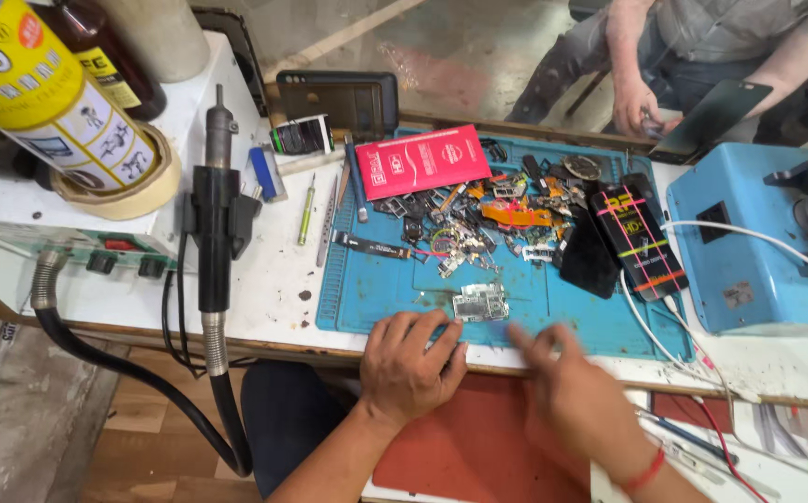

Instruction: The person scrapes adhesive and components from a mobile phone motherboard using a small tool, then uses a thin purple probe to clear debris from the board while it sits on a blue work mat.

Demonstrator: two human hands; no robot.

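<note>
A: Where are the two hands?
B: Both are at the lower middle of the frame, at the near edge of the blue work mat (367, 303). The left hand (410, 366) rests palm down on that edge, fingers loosely curled and slightly spread, gripping nothing I can see.
A: And the right hand (572, 387)?
B: It lies just right of the left one, but it is blurred, so I cannot tell whether its fingers are wide or closed. A red band (644, 473) circles its wrist.
A: What lies closest to them?
B: A small circuit board (480, 303) sits on the mat just above the left fingertips, close to them, though I cannot tell if they touch.
A: And further up?
B: A heap of small phone parts (479, 224) fills the middle of the mat, with a red flat packet (434, 160) above it and a black packet with pink stripes (637, 237) to the right.
A: Anything on the left side?
B: A black hot-air gun (215, 219) lies on the white table (264, 279), its hose running down to the lower left.
</note>
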